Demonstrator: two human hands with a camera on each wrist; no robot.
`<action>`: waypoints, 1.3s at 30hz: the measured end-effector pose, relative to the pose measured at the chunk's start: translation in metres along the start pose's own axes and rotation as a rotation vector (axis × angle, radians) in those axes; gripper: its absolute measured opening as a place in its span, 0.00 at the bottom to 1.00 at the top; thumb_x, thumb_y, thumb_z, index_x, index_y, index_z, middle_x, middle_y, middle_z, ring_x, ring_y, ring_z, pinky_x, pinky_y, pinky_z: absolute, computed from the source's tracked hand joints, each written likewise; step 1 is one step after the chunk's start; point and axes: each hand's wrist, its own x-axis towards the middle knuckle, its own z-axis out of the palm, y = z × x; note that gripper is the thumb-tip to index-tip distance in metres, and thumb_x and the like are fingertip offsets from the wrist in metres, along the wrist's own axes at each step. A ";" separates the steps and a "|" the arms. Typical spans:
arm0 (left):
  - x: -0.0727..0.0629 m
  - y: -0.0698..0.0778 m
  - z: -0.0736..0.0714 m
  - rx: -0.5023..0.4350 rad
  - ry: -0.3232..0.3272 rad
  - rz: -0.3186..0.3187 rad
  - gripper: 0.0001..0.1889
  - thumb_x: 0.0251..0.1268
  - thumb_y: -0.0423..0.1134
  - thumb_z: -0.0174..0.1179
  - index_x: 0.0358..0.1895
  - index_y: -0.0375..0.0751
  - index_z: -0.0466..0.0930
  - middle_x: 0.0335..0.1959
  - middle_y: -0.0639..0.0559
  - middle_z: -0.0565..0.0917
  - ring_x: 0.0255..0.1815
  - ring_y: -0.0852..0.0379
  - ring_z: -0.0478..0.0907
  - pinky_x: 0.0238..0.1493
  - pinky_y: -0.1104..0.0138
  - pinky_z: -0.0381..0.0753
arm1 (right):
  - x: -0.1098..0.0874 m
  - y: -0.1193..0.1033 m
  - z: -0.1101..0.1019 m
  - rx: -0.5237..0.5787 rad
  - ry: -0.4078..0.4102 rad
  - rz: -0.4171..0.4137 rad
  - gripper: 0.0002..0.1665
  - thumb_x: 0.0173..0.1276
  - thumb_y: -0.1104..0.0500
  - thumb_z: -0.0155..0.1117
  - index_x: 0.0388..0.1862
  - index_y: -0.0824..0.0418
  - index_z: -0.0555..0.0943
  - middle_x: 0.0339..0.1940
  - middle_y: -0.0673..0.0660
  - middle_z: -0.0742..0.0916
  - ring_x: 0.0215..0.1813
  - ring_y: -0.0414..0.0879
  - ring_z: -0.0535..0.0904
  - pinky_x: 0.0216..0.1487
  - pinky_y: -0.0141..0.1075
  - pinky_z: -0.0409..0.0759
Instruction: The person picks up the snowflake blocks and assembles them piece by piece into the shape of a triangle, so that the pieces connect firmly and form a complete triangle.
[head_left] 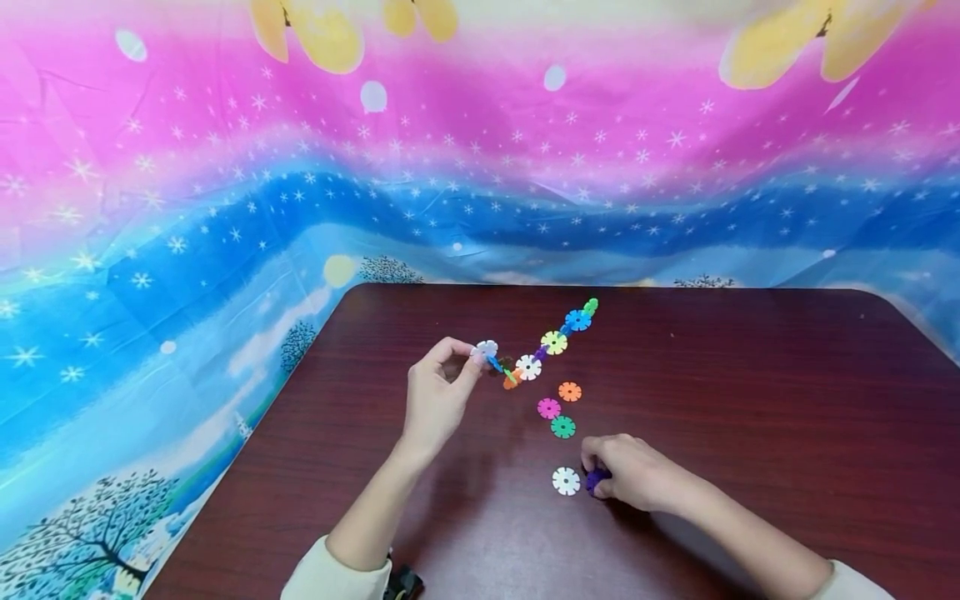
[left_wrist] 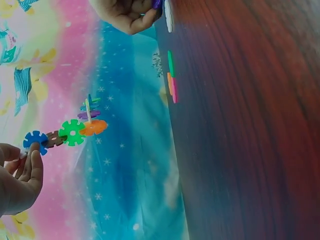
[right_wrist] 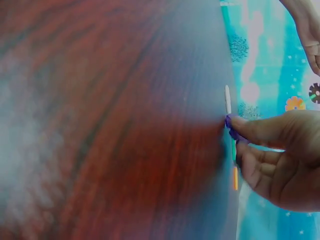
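A chain of interlocked notched plastic discs [head_left: 554, 342] in several colours slants up and to the right from my left hand [head_left: 437, 402]. Thumb and fingers of that hand pinch the white disc [head_left: 486, 350] at the chain's near end. In the left wrist view a blue disc [left_wrist: 36, 142], a brown one and a green disc [left_wrist: 73, 132] follow from the fingers. My right hand [head_left: 637, 472], low over the table, pinches a purple disc [head_left: 596, 481]; the right wrist view shows the purple disc [right_wrist: 231, 127] between thumb and fingers. Just left of it lies a loose white disc [head_left: 566, 481].
Loose orange [head_left: 570, 392], pink [head_left: 549, 408] and green discs [head_left: 563, 427] lie on the dark wooden table [head_left: 750, 400] between the hands. A printed cloth [head_left: 480, 167] hangs behind the table. Something black [head_left: 405, 583] shows beside the left sleeve.
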 end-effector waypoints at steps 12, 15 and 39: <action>-0.010 0.010 0.011 0.006 -0.145 0.105 0.02 0.59 0.28 0.61 0.32 0.30 0.79 0.28 0.45 0.83 0.27 0.49 0.81 0.31 0.68 0.79 | 0.000 -0.016 -0.027 0.506 0.395 0.040 0.11 0.58 0.71 0.64 0.39 0.64 0.75 0.26 0.53 0.80 0.23 0.42 0.79 0.26 0.34 0.80; -0.011 0.012 0.014 0.016 -0.179 0.100 0.03 0.59 0.26 0.60 0.32 0.27 0.78 0.30 0.43 0.83 0.29 0.48 0.81 0.32 0.67 0.80 | -0.001 -0.024 -0.033 0.679 0.437 0.060 0.12 0.60 0.70 0.63 0.42 0.69 0.74 0.30 0.59 0.80 0.26 0.47 0.81 0.30 0.36 0.81; -0.024 0.011 0.024 0.234 -0.278 0.448 0.04 0.56 0.26 0.62 0.30 0.38 0.79 0.28 0.54 0.79 0.30 0.65 0.75 0.28 0.77 0.75 | 0.002 -0.050 -0.045 1.175 0.490 0.041 0.11 0.62 0.71 0.59 0.44 0.70 0.75 0.30 0.59 0.79 0.27 0.46 0.82 0.32 0.38 0.81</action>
